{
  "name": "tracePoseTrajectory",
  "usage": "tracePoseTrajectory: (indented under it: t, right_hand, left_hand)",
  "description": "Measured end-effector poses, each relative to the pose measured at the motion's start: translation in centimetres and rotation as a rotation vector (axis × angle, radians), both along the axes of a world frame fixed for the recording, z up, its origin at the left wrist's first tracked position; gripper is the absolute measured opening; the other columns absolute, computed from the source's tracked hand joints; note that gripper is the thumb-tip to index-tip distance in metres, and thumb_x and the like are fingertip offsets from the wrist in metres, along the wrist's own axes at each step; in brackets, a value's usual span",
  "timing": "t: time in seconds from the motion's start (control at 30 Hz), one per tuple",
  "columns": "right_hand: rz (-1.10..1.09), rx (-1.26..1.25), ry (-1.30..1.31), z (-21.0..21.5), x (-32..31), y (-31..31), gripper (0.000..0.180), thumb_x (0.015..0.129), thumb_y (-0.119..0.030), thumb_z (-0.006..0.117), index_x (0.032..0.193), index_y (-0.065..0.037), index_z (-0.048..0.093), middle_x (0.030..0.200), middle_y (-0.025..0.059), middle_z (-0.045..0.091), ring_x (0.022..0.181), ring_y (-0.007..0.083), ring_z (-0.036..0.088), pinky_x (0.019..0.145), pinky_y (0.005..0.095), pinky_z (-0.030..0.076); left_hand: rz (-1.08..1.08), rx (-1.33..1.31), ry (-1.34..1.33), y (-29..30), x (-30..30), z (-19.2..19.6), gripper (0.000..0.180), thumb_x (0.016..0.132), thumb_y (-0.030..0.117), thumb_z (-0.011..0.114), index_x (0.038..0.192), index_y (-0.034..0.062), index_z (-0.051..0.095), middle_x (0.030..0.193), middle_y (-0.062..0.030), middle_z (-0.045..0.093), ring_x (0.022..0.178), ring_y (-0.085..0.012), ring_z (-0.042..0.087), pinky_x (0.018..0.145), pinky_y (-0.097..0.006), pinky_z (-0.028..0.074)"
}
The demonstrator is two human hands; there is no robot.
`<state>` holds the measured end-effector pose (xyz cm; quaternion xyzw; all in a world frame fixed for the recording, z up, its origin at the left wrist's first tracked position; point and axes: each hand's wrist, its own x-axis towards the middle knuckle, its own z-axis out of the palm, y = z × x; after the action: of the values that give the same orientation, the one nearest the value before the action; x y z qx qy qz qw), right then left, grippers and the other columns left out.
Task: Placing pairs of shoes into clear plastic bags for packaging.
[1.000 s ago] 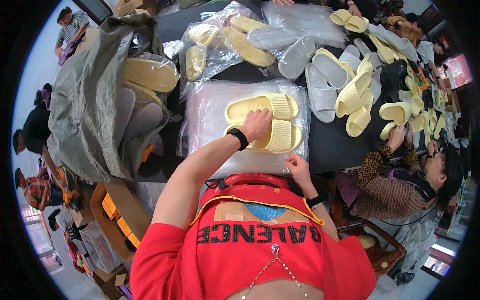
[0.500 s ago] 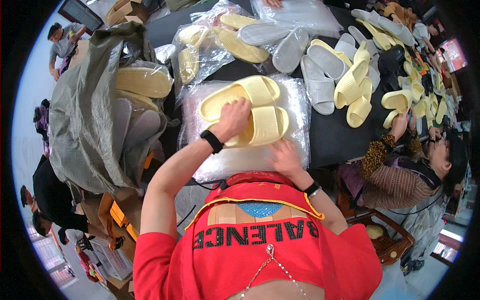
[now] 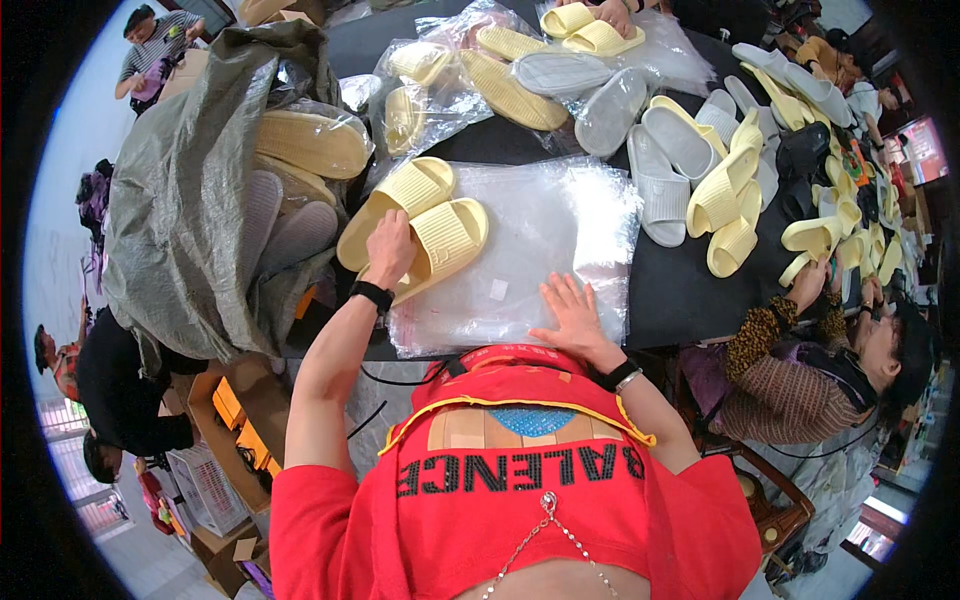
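Note:
A pair of pale yellow slide slippers (image 3: 448,238) is pinched together in my left hand (image 3: 390,247), at their inner edges, with fingertips hidden behind the slippers. The pair lies tilted over the left side of a stack of clear plastic bags (image 3: 510,240). Flat on the right part of that stack rests my right hand (image 3: 568,315), fingers spread and holding nothing. A small pale square (image 3: 498,289) shows on the bags between my hands.
A grey-green woven sack (image 3: 180,220) with bagged slippers stands at the left. Bagged yellow slippers (image 3: 515,90) lie beyond the stack, loose grey slippers (image 3: 658,195) to its right. Across the table, a co-worker's hand (image 3: 612,12) touches yellow slippers. Another person (image 3: 800,355) sits at the right.
My left hand has carried the yellow pair leftward, baring the middle of the bag stack. My right hand has settled flat on the bags. Yellow slippers have appeared by the far co-worker's hand.

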<state>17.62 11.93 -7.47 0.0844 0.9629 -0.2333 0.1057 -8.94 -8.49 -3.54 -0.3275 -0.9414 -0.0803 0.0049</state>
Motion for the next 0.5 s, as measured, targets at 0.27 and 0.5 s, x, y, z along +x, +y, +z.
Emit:
tracePoseTrajectory:
  t: [0.27, 0.5]
  right_hand:
    - [-0.145, 0.2, 0.274, -0.6, -2.0, 2.2, 0.074, 0.076, -0.042, 0.058, 0.134, -0.007, 0.03, 0.141, 0.0156, 0.022, 0.131, 0.0301, 0.016, 0.105, 0.0528, 0.004]
    - [-0.205, 0.25, 0.17, -2.1, -1.8, 3.0, 0.077, 0.079, -0.055, 0.046, 0.138, -0.01, 0.023, 0.145, 0.016, 0.009, 0.134, 0.0288, 0.005, 0.102, 0.0555, -0.006]
  left_hand:
    - [-0.373, -0.056, -0.125, 2.1, 7.1, 1.6, 0.02, 0.07, 0.01, 0.054, 0.086, 0.0022, 0.045, 0.082, -0.0144, 0.051, 0.078, -0.0324, 0.055, 0.065, -0.042, 0.045]
    - [-0.387, -0.046, -0.137, 0.1, 7.1, -0.9, 0.022, 0.073, 0.012, 0.054, 0.092, 0.0044, 0.048, 0.089, -0.0111, 0.05, 0.085, -0.0277, 0.054, 0.067, -0.04, 0.046]
